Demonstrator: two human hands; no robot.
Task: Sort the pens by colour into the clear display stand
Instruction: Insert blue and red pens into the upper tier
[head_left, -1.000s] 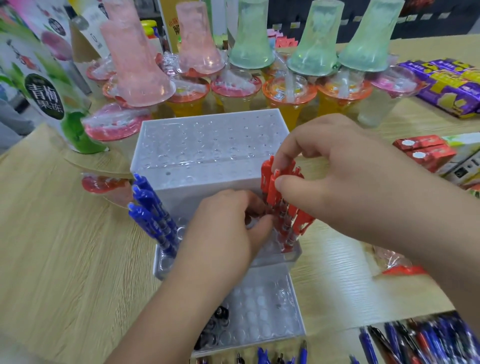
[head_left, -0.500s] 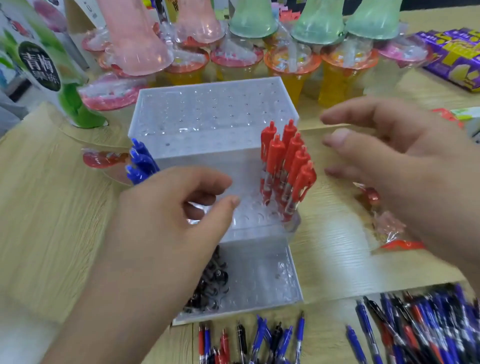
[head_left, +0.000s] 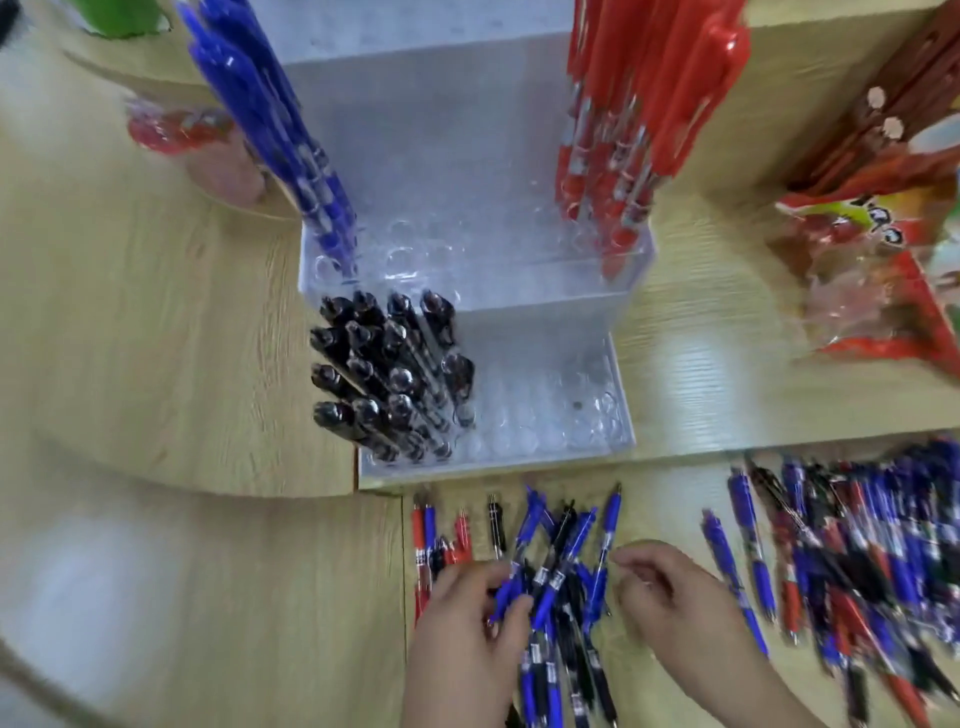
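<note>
On the wooden worktop (head_left: 156, 322), central: clear display stand (head_left: 545, 332), stepped, each step pierced with round holes. Middle step of the stand, left edge: blue pens (head_left: 270, 119), upright, packed in a tight column. Same step, right edge: red pens (head_left: 639, 104), upright, likewise bunched, clips outward. Lowest step of the stand, left side: black pens (head_left: 389, 374), a block several rows deep, clicker ends up, with holes to their right showing as clear rings. Just in front of the stand, flat on the worktop: loose pens (head_left: 566, 525), mixed blue, black and red, lying across one another. In front of the stand and off to its right: larger heap (head_left: 857, 545) of the same three colours, much blurred. Right of the stand, well apart from it: snack packets (head_left: 872, 249), red and orange, crinkled. Left of the stand, near its back: red-topped cup (head_left: 176, 124), blurred. Left hand (head_left: 467, 639) over the loose pens in front of the stand, fingers (head_left: 493, 574) and thumb pinching one blue pen (head_left: 525, 540) low on the barrel, pen slanting up toward the stand. Right hand (head_left: 685, 613) close beside the left, at the right edge of the same pile, fingers (head_left: 631, 558) loosely curled; too blurred to tell whether anything held.
</note>
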